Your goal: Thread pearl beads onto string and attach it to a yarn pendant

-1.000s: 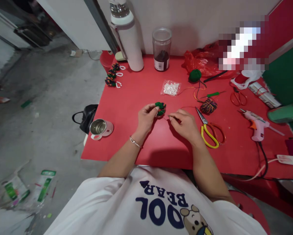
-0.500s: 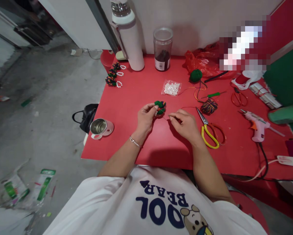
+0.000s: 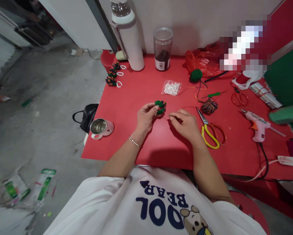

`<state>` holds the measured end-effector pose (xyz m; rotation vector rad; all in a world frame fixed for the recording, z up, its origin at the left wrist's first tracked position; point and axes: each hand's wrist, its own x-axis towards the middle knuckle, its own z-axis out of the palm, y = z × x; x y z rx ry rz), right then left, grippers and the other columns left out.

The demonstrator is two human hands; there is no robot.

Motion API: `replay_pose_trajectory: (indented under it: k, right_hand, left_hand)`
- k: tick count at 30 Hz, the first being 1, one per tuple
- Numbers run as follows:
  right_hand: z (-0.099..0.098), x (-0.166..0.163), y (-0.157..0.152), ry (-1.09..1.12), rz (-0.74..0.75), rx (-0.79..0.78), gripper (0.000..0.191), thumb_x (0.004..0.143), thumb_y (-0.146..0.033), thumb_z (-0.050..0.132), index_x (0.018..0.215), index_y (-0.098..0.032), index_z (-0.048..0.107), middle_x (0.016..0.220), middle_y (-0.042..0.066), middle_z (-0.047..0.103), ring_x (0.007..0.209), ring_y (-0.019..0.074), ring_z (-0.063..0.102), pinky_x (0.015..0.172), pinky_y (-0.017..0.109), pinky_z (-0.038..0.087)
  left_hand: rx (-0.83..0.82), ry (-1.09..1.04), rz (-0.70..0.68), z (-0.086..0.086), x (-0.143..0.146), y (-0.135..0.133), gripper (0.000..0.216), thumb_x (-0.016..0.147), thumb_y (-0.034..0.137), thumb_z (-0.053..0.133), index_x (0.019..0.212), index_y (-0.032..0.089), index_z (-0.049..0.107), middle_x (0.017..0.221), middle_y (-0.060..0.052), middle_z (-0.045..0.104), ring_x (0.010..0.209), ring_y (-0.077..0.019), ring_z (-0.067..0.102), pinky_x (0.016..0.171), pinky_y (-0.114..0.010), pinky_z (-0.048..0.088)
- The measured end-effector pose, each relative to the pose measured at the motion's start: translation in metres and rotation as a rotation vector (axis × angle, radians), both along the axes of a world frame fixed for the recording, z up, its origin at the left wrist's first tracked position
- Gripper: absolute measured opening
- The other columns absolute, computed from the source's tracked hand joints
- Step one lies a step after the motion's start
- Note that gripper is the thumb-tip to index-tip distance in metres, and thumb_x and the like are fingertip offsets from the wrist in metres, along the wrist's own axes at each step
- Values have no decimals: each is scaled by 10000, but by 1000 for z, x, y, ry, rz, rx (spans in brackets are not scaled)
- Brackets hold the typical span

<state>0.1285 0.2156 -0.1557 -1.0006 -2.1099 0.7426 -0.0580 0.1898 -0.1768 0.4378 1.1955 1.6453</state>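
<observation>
My left hand [image 3: 146, 115] pinches a small crocheted yarn piece [image 3: 160, 107], green with multicoloured stripes. A few white beads seem to show at its lower edge, partly behind my fingers. To the right of it, my right hand [image 3: 183, 121] is closed, thumb against forefinger, on a thin strand of yarn [image 3: 166, 118] that runs to the piece. Whether a fine tool is also in those fingers I cannot tell. Beyond the right hand lie a multicoloured yarn ball [image 3: 209, 106] and scissors with yellow handles [image 3: 210, 135]. A clear bag of white beads [image 3: 171, 88] rests above the hands.
Several finished yarn pieces with bead loops [image 3: 112, 78] line the left edge. A metal mug [image 3: 101, 128], white flask [image 3: 132, 42] and lidded jar [image 3: 163, 49] stand on the red table. Rightward are a green yarn ball [image 3: 195, 75], green-handled hook [image 3: 213, 95], red scissors [image 3: 239, 98] and pink glue gun [image 3: 258, 127].
Hardly anything differs. Both hands keep their places, with only a slight shift of the left hand and the crocheted piece.
</observation>
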Motion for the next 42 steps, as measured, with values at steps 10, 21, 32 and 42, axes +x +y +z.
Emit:
replay_pose_trajectory:
  k: [10, 21, 32, 42]
  right_hand:
    - [-2, 0, 0, -42, 1, -8, 217, 984, -242, 611, 993, -234, 828, 869, 48, 717, 798, 185, 665, 721, 305, 479]
    - [-1, 1, 1, -28, 6, 35, 226, 994, -255, 587, 994, -222, 811, 870, 54, 712, 814, 199, 657, 736, 324, 480]
    - [1, 1, 1, -73, 48, 6, 242, 1031, -266, 557, 1038, -221, 794, 910, 65, 699, 861, 208, 651, 779, 331, 491]
    - [-1, -4, -1, -126, 160, -99, 353, 1076, -255, 480, 1341, -215, 710, 1118, 99, 723, 1052, 249, 668, 946, 387, 516]
  left_hand:
    - [-11, 13, -30, 3, 0, -3, 425, 628, 328, 951, 954, 157, 738, 919, -82, 792, 770, -230, 783, 689, -355, 645]
    - [-31, 0, -43, 6, -1, -3, 408, 620, 317, 941, 927, 159, 725, 867, -66, 782, 752, -230, 778, 653, -335, 635]
    - [-29, 8, -26, 6, -1, -3, 390, 641, 298, 928, 949, 172, 723, 923, -73, 796, 760, -228, 786, 624, -304, 620]
    - [-35, 20, -30, 7, -1, -3, 404, 632, 321, 923, 935, 169, 705, 878, -51, 771, 678, -184, 736, 611, -307, 619]
